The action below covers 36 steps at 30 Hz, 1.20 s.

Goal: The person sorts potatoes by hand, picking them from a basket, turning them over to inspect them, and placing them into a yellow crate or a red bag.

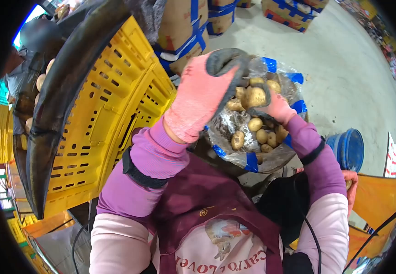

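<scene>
My left hand [211, 86], in a pink glove with dark grey coated fingers, is raised over the left rim of a plastic-lined container [251, 160] with blue tape around its edge. Its fingers are curled, and anything inside them is hidden. My right hand [275, 107], gloved the same way, reaches in from the right with thumb and fingers around a large potato [255, 97]. Loose potatoes [262, 136] of several sizes lie below on the crumpled clear plastic, and more show behind the held one.
A tilted yellow slotted crate [111, 100] stands at my left, beside a dark padded edge [65, 100] with potatoes beyond it. Cardboard boxes [184, 27] with blue tape stand behind. A blue bucket [346, 148] is at the right. Part of another person [19, 68] shows at far left.
</scene>
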Motion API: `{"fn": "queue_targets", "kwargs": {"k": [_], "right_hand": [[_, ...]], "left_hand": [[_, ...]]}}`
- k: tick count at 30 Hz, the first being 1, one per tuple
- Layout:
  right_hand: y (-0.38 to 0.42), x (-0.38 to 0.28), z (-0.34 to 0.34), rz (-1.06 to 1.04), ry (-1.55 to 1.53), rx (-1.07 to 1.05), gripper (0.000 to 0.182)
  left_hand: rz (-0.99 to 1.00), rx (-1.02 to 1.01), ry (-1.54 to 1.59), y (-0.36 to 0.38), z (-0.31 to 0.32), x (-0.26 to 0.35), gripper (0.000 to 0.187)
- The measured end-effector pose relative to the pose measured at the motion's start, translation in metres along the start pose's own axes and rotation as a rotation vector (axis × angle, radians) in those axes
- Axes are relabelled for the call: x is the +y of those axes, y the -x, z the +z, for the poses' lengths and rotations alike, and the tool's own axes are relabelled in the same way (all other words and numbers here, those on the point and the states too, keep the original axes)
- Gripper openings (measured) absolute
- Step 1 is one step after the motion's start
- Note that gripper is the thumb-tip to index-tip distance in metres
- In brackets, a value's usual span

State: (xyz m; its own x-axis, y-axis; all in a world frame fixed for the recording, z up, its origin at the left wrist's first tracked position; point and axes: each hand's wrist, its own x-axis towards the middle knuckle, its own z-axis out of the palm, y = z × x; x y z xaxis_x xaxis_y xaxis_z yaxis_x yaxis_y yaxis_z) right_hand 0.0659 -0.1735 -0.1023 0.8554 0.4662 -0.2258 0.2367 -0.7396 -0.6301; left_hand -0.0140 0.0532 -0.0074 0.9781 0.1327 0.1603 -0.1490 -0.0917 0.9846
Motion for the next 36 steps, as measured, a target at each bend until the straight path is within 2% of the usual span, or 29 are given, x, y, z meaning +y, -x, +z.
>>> {"fn": "queue_targets", "kwargs": {"k": [1,2,3,5,6,7,9,10,11,12,13,15,16,17,19,20,21,23,24,28,30,31,33,34,35,36], "right_hand": [[0.001,0.012,-0.002,-0.25,-0.349,0.046,0.079],[0.015,-0.01,-0.019,-0.311,-0.438,0.03,0.077],[0.033,-0.028,-0.029,-0.382,-0.595,0.068,0.08],[0.064,-0.049,-0.038,-0.454,-0.858,0.111,0.085],[0.076,-0.055,-0.038,-0.464,-0.853,0.134,0.085],[0.086,-0.06,-0.037,-0.476,-0.93,0.169,0.082],[0.107,-0.067,-0.041,-0.497,-1.017,0.212,0.079],[0.117,-0.07,-0.048,-0.335,-1.061,0.072,0.075],[0.125,-0.071,-0.052,-0.175,-1.096,-0.07,0.071],[0.126,-0.076,-0.048,-0.23,-1.102,-0.049,0.064],[0.124,-0.07,-0.047,-0.242,-1.104,-0.045,0.064],[0.115,-0.05,-0.041,-0.204,-1.556,-0.359,0.058],[0.108,-0.057,-0.031,-0.072,-1.67,-0.177,0.057],[0.101,-0.058,-0.02,-0.076,-1.67,-0.177,0.057],[0.088,-0.055,-0.003,-0.806,-0.758,0.615,0.061],[0.086,-0.049,-0.004,-0.807,-0.759,0.616,0.061],[0.084,-0.043,-0.007,-0.615,-1.116,0.365,0.059],[0.081,-0.033,-0.013,-0.147,-1.736,-0.2,0.054],[0.081,-0.032,-0.016,-0.147,-1.738,-0.204,0.054],[0.087,-0.025,-0.023,-0.049,-1.554,-0.182,0.051],[0.088,-0.011,-0.021,-0.362,-1.07,-0.016,0.048],[0.093,-0.015,-0.038,-0.225,-1.14,-0.195,0.045],[0.099,-0.029,-0.047,-0.181,-1.169,-0.198,0.041],[0.1,-0.033,-0.048,-0.193,-1.164,-0.208,0.041],[0.102,-0.036,-0.048,-0.209,-1.184,-0.203,0.041],[0.104,-0.04,-0.047,-0.224,-1.203,-0.2,0.04]], "left_hand": [[0.017,-0.031,0.019,0.0,-0.003,0.001,0.027],[0.012,-0.078,0.023,0.002,-0.005,0.011,0.029],[0.115,-0.066,0.101,0.002,-0.003,0.005,0.031],[-0.015,-0.123,0.134,0.01,0.002,0.029,0.035],[-0.017,-0.183,0.068,0.01,0.005,0.03,0.039],[-0.062,-0.248,0.26,0.012,0.012,0.029,0.044],[-0.042,-0.317,0.206,0.033,0.032,0.04,0.054],[0.061,-0.44,0.137,0.037,0.035,0.027,0.064],[0.285,-0.346,-0.263,0.034,0.03,0.003,0.059],[0.194,-0.328,-0.16,0.033,0.029,0.009,0.052],[0.101,-0.308,-0.055,0.033,0.027,0.014,0.047],[-0.402,-0.392,0.0,0.024,0.019,0.038,0.038],[-0.45,-0.351,0.157,0.02,0.019,0.038,0.041],[-0.447,-0.35,0.155,0.018,0.022,0.034,0.041],[-0.09,-0.36,0.212,0.018,0.034,0.031,0.047],[-0.084,-0.415,0.297,0.022,0.038,0.032,0.062],[-0.083,-0.415,0.294,0.024,0.042,0.028,0.062],[0.152,-0.532,0.034,0.025,0.046,0.015,0.083],[0.173,-0.541,-0.033,0.022,0.046,0.013,0.097],[0.288,-0.491,-0.223,0.019,0.046,0.014,0.09],[0.032,-0.482,0.081,0.017,0.039,0.018,0.084],[0.033,-0.462,0.067,0.018,0.035,0.028,0.084],[-0.158,-0.429,0.407,0.022,0.03,0.05,0.078],[-0.083,-0.463,0.472,0.023,0.027,0.046,0.069],[-0.074,-0.454,0.468,0.023,0.023,0.044,0.069],[-0.16,-0.466,0.615,0.023,0.018,0.043,0.066]]}}
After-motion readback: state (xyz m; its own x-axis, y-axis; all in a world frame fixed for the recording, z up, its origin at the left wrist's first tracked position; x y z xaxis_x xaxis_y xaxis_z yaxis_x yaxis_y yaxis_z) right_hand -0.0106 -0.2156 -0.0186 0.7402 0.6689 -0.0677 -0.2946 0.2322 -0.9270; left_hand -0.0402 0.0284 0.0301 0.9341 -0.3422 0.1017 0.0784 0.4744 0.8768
